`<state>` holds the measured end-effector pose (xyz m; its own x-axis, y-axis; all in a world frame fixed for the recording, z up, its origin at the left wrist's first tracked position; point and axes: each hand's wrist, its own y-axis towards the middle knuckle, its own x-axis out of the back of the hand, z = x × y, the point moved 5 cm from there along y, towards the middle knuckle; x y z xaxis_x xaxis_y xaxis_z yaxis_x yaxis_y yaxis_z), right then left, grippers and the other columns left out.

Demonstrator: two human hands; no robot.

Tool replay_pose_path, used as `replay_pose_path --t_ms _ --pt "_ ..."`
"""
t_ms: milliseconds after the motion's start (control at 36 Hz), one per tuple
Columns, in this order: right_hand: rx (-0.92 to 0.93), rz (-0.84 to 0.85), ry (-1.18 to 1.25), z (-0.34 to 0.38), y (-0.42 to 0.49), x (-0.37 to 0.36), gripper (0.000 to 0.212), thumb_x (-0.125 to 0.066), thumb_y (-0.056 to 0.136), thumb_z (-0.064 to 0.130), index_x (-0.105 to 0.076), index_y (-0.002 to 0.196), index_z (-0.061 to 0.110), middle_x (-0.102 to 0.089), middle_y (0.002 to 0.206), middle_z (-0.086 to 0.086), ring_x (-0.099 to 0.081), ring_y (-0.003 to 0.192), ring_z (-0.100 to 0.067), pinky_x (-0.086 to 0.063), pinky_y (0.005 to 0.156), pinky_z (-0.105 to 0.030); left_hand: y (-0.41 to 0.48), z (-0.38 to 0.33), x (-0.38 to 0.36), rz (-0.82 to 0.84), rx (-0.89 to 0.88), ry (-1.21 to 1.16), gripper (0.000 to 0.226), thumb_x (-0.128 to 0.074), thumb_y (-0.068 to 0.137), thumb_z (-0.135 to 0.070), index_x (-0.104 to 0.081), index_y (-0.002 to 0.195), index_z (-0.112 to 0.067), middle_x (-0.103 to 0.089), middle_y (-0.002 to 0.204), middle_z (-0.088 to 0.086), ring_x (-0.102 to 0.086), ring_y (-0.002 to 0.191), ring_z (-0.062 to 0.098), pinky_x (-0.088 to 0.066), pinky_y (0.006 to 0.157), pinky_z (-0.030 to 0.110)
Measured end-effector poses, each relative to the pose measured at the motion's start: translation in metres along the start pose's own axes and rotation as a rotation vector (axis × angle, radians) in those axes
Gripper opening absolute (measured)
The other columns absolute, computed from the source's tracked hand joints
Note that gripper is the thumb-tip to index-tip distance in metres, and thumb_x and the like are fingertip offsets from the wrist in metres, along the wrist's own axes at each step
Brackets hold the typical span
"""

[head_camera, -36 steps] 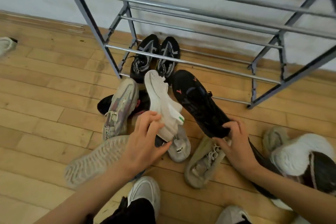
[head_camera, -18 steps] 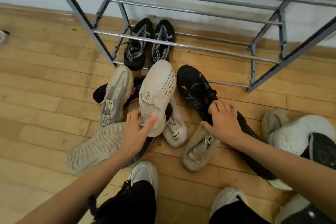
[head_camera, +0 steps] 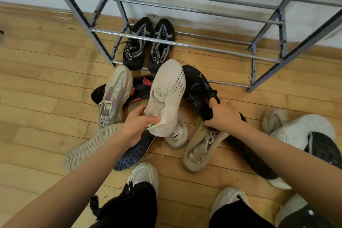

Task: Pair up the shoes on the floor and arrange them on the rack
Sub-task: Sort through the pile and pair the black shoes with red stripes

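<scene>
Head view looks down along my two bare arms at a heap of shoes on the wooden floor [head_camera: 46, 83]. The metal rack [head_camera: 222, 51] stands at twelve o'clock against the wall.

My left hand [head_camera: 137, 127] has its thumb and fingers curled round the heel collar of a white knit shoe [head_camera: 168, 94], pinching the fabric there. The shoe's toe points to twelve o'clock, toward the rack. It lies over other shoes, and I cannot tell whether it is lifted clear of them.

My right hand [head_camera: 225, 114] grips a black shoe [head_camera: 198, 87] with blue and orange marks. My fingers are curled over its opening near the laces. It sits just beside the white one, at its three o'clock, with its toe also toward the rack.

A pair of black trainers [head_camera: 136, 50] sits side by side in the rack's lowest level, at its left end, toes to the wall.

At nine o'clock of the white shoe a grey shoe with pink panels [head_camera: 114, 98] lies over a black and red shoe [head_camera: 142, 89]. Under my left forearm are a pale upturned sole [head_camera: 88, 146] and a dark blue sole [head_camera: 135, 153]. A beige shoe [head_camera: 201, 148] lies at six o'clock of my right hand. More shoes are piled at three o'clock, one showing a white sole [head_camera: 299, 129].
</scene>
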<state>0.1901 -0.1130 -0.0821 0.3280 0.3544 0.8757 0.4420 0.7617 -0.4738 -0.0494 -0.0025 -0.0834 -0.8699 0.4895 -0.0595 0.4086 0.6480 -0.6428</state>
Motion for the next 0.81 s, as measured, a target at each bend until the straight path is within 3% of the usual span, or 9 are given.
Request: replay_pose_path --t_ms 83,139,194,250,333,472,639,722,806 --pt "-0.006 0.017 0.058 -0.001 0.005 0.010 0.072 -0.071 0.067 0.051 -0.039 0.122 0.018 -0.041 0.131 -0.015 -0.053 0.102 -0.034 -0.047 0.070 -0.036 -0.003 0.004 -0.015 0.013 -0.035 0.003 0.057 -0.077 0.067 0.003 -0.057 0.117 -0.017 -0.067 0.106 0.005 -0.067 0.092 0.017 -0.053 0.068 0.024" --pt "-0.017 0.002 0.124 -0.005 0.001 0.012 0.063 -0.070 0.066 0.054 -0.043 0.112 0.021 -0.046 0.125 -0.014 -0.052 0.096 -0.031 -0.042 0.065 -0.032 -0.004 0.006 -0.026 0.034 -0.072 -0.013 0.055 -0.078 0.068 0.002 -0.057 0.115 -0.018 -0.068 0.105 0.003 -0.069 0.089 0.013 -0.054 0.066 0.022" --pt "-0.051 0.003 0.228 -0.012 -0.008 0.008 0.058 -0.066 0.066 0.061 -0.045 0.107 0.026 -0.050 0.117 -0.008 -0.050 0.096 -0.026 -0.045 0.069 -0.034 -0.005 0.008 -0.035 0.042 -0.120 -0.011 0.051 -0.078 0.069 0.001 -0.057 0.109 -0.021 -0.067 0.107 0.002 -0.068 0.092 0.014 -0.056 0.074 0.026" --pt "-0.080 0.024 0.289 -0.020 -0.018 -0.001 0.065 -0.062 0.068 0.068 -0.048 0.118 0.028 -0.048 0.120 -0.004 -0.049 0.105 -0.025 -0.047 0.079 -0.035 -0.005 0.010 -0.044 0.046 -0.145 -0.002 0.048 -0.077 0.070 0.000 -0.056 0.109 -0.019 -0.066 0.111 0.006 -0.065 0.100 0.020 -0.054 0.085 0.035" --pt "0.014 0.099 0.279 -0.027 -0.030 -0.013 0.056 -0.059 0.077 0.065 -0.051 0.119 0.028 -0.050 0.119 -0.003 -0.050 0.098 -0.019 -0.043 0.073 -0.029 -0.001 0.012 -0.058 0.072 -0.155 0.005 0.046 -0.075 0.073 0.000 -0.055 0.112 -0.013 -0.066 0.111 0.008 -0.064 0.102 0.023 -0.053 0.087 0.036" --pt "0.064 0.168 0.534 -0.046 -0.040 -0.006 0.049 -0.058 0.084 0.057 -0.055 0.124 0.031 -0.054 0.110 0.011 -0.049 0.089 0.000 -0.033 0.062 -0.007 0.006 0.017 -0.088 0.144 -0.124 0.001 0.046 -0.074 0.075 -0.003 -0.053 0.116 -0.011 -0.066 0.114 0.009 -0.064 0.104 0.021 -0.054 0.084 0.032" --pt "-0.047 -0.019 0.747 -0.077 -0.040 0.006 0.033 -0.058 0.091 0.032 -0.057 0.122 0.019 -0.061 0.118 0.003 -0.055 0.106 -0.012 -0.040 0.086 -0.022 0.006 0.019 -0.116 0.174 -0.134 -0.012 0.044 -0.077 0.072 -0.006 -0.056 0.109 -0.018 -0.068 0.108 0.000 -0.067 0.097 0.011 -0.054 0.070 0.017" --pt "-0.191 -0.108 0.714 -0.100 -0.039 0.007 0.027 -0.054 0.093 0.031 -0.059 0.115 0.016 -0.062 0.113 0.001 -0.055 0.099 -0.012 -0.039 0.081 -0.023 0.004 0.010 -0.127 0.171 -0.176 -0.011 0.042 -0.078 0.071 -0.009 -0.057 0.107 -0.017 -0.069 0.105 -0.001 -0.068 0.092 0.007 -0.053 0.067 0.014" --pt "-0.325 -0.159 0.633 -0.126 -0.039 0.003 0.030 -0.056 0.091 0.032 -0.060 0.115 0.014 -0.063 0.114 -0.003 -0.058 0.105 -0.017 -0.041 0.082 -0.025 0.002 0.005 -0.140 0.195 -0.162 -0.069 0.044 -0.077 0.072 -0.009 -0.056 0.110 -0.012 -0.070 0.105 0.001 -0.068 0.095 0.011 -0.054 0.069 0.017"
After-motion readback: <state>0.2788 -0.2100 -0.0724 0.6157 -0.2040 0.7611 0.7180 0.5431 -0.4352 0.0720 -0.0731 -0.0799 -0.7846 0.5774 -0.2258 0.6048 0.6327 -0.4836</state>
